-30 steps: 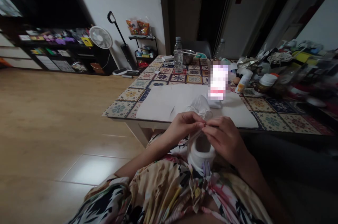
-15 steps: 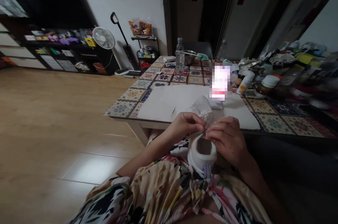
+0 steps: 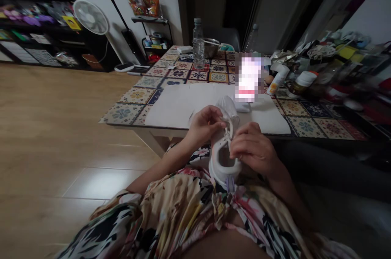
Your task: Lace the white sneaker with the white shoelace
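A small white shoe (image 3: 225,157) rests heel-down on my lap, its toe toward the table. My left hand (image 3: 204,124) is closed in a pinch on the shoe's white lace (image 3: 227,133) at its left side. My right hand (image 3: 252,150) is curled against the shoe's right side, fingertips pinched at the lace near the tongue. Both hands sit just in front of the table's near edge.
A low table with a patterned tile cloth (image 3: 137,95) carries a white sheet (image 3: 180,104), a water bottle (image 3: 198,45), a metal bowl (image 3: 210,46), a pixelated standing object (image 3: 248,79) and cluttered bottles at right (image 3: 302,84). A fan (image 3: 90,16) and shelves stand at the back left over wooden floor.
The view dropped and shifted, so the room sits higher in frame. My hands moved apart slightly along the lace, the left rising toward the shoe's toe.
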Motion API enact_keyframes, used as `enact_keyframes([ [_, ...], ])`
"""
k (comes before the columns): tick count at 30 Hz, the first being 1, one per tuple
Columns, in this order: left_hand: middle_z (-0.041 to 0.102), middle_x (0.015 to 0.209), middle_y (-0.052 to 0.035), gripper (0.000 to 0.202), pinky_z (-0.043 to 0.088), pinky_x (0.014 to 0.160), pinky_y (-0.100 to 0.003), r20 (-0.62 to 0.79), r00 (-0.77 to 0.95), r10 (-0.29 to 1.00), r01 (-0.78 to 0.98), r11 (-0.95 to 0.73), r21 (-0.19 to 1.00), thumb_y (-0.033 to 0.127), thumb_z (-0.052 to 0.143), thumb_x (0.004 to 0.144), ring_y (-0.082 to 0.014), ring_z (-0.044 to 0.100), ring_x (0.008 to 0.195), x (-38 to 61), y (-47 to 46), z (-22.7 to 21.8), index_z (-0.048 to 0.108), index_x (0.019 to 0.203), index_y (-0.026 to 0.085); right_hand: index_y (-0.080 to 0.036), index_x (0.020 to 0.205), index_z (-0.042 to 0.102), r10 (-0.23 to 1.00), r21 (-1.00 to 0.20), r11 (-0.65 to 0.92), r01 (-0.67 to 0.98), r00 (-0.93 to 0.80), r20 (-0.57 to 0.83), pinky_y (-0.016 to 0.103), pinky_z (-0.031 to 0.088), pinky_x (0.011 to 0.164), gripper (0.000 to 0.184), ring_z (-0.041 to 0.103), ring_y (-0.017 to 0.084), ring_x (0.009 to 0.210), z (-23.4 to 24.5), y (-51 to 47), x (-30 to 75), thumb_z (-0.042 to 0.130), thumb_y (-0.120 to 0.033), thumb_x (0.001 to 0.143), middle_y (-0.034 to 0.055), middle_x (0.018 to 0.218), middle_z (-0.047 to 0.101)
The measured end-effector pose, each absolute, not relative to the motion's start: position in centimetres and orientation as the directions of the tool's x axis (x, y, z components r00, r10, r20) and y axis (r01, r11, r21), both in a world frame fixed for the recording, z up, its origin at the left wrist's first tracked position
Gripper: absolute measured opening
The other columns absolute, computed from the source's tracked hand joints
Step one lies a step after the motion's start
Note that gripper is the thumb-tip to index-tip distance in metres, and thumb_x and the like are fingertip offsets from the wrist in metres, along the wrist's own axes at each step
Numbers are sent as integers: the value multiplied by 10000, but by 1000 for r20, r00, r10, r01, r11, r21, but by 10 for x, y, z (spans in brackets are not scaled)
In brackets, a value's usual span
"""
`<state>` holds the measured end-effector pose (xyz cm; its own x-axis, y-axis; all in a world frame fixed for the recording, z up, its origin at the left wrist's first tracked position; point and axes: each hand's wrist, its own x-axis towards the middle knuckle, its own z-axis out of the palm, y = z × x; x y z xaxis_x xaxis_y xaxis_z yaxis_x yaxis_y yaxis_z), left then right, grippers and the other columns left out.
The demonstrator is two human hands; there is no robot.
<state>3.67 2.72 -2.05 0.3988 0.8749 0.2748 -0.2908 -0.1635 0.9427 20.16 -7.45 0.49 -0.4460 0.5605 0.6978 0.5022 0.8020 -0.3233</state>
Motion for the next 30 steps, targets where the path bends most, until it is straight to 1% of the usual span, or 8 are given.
enact_keyframes([
  [4, 676, 791, -17, 379, 442, 671, -239, 335, 509, 793, -237, -245, 940, 343, 801, 729, -129, 594, 710, 23, 29, -23, 597, 1001, 175, -227, 882, 579, 625, -345, 749, 566, -433, 649, 391, 416, 863, 87, 597, 215, 920, 6, -78, 205, 624, -287, 926, 27, 880, 671],
  [9, 643, 911, -58, 233, 455, 800, -293, 461, 602, 652, -150, -474, 868, 361, 738, 807, -169, 590, 857, 2, 24, -20, 650, 899, 166, -202, 921, 560, 720, -295, 602, 742, -345, 602, 381, 409, 833, 104, 589, 228, 910, 5, -79, 205, 637, -266, 898, 61, 929, 644],
  [13, 624, 984, -79, 236, 460, 850, -324, 451, 734, 507, -90, -586, 805, 292, 772, 777, -197, 589, 941, -4, 14, -11, 691, 962, 170, -219, 856, 587, 705, -306, 609, 732, -324, 630, 381, 403, 793, 98, 593, 204, 835, 8, -84, 201, 551, -227, 946, 37, 850, 668],
  [15, 614, 992, -80, 201, 468, 837, -329, 438, 732, 522, -56, -594, 802, 279, 752, 792, -196, 593, 934, -3, 10, -9, 691, 947, 167, -247, 824, 611, 660, -399, 725, 562, -403, 633, 390, 432, 795, 213, 619, 196, 817, 12, -92, 203, 485, -305, 986, 20, 809, 685],
  [18, 604, 986, -74, 144, 473, 811, -325, 431, 708, 559, -22, -593, 805, 265, 724, 807, -189, 592, 912, -1, 5, -8, 683, 906, 169, -308, 773, 631, 377, -481, 876, 36, -674, 636, 343, 501, 798, 316, 669, 147, 751, 19, -107, 211, 440, -423, 998, -41, 740, 705],
  [20, 603, 978, -68, 121, 470, 801, -321, 432, 695, 575, -10, -592, 806, 247, 708, 811, -185, 584, 901, 0, 2, -8, 675, 902, 174, -310, 801, 639, 314, -513, 856, -67, -720, 618, 312, 520, 803, 286, 681, 128, 746, 23, -111, 216, 469, -444, 988, -47, 768, 722],
  [24, 590, 938, -47, 49, 454, 758, -297, 409, 725, 554, 12, -603, 797, 164, 636, 807, -168, 559, 855, 4, -1, -6, 623, 852, 179, -237, 870, 640, 703, -579, 711, 398, -414, 579, 313, 514, 764, 261, 655, 166, 808, 20, -99, 220, 480, -404, 993, 32, 831, 698],
  [30, 557, 943, -37, 62, 439, 758, -292, 399, 752, 525, 11, -615, 789, 171, 579, 826, -163, 531, 841, 6, -3, -3, 564, 882, 192, -222, 1074, 622, 759, -550, 647, 528, -384, 526, 313, 516, 812, 164, 646, 177, 909, 5, -75, 212, 493, -215, 973, 55, 989, 686],
])
